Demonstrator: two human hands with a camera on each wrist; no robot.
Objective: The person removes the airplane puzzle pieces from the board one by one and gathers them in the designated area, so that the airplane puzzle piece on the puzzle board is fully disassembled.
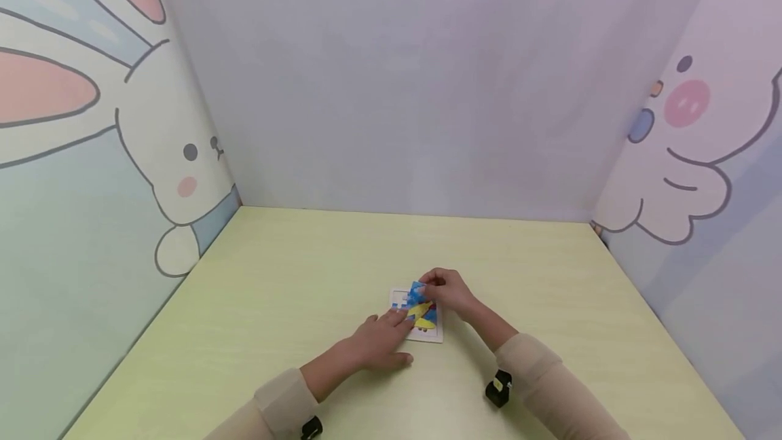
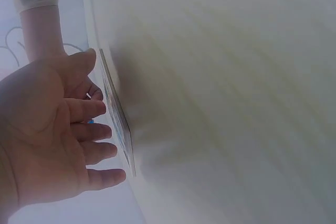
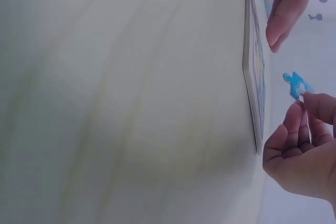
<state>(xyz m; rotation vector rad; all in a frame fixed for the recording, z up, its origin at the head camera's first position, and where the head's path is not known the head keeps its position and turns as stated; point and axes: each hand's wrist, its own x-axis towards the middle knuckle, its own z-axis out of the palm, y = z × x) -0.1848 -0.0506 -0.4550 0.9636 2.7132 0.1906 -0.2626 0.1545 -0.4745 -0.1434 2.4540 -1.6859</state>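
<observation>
A small jigsaw puzzle (image 1: 425, 324) in a white frame lies on the table, with blue and yellow picture pieces in it and a pale bare area at its upper left. My left hand (image 1: 380, 343) has its fingers extended over the puzzle's lower left part; whether every fingertip touches it I cannot tell. Between the thumb and fingertips of my right hand (image 3: 307, 142) is a blue jigsaw piece (image 3: 297, 85) with a white patch. In the right wrist view that piece is raised above the puzzle board (image 3: 253, 72), near its far edge.
The pale yellow table (image 1: 293, 270) extends around the puzzle. A grey-white curtain (image 1: 391, 87) stands behind it, with cartoon-printed panels at left and right. Black devices (image 1: 499, 388) are strapped near both wrists.
</observation>
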